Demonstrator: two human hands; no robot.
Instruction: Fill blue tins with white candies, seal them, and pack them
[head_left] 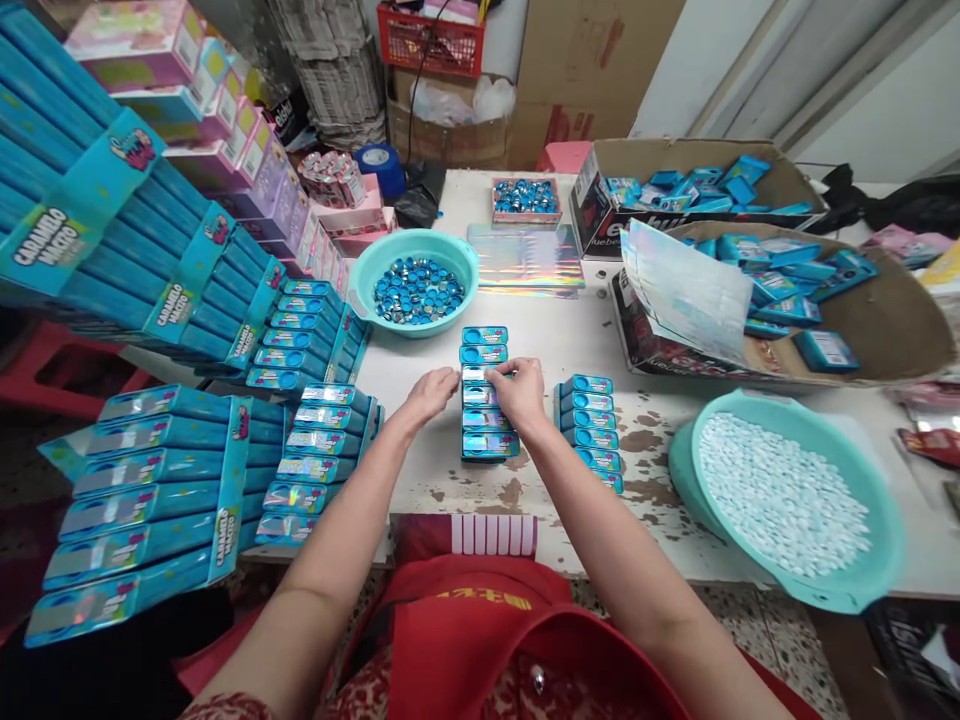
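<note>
A row of small blue boxes [490, 445] stands on the table in front of me, their tops facing up. My right hand [523, 393] is over its right side, thumb and fingertips closed at a pale shiny strip [475, 373] on one box top. Whether the strip lies flat there cannot be made out. At the row's left edge is my left hand [435, 393], its fingers drawn together; anything between them is hidden. A second row of blue boxes [592, 420] stands to the right of my right hand.
Turquoise basins hold blue metallic discs [418, 290] and pale pellets [784, 495]. Holographic sheets [525, 262] lie behind the row, near a small box of discs [526, 200]. Cardboard trays [675, 350] with blue packs stand right. Stacked blue display boxes [150, 500] crowd the left.
</note>
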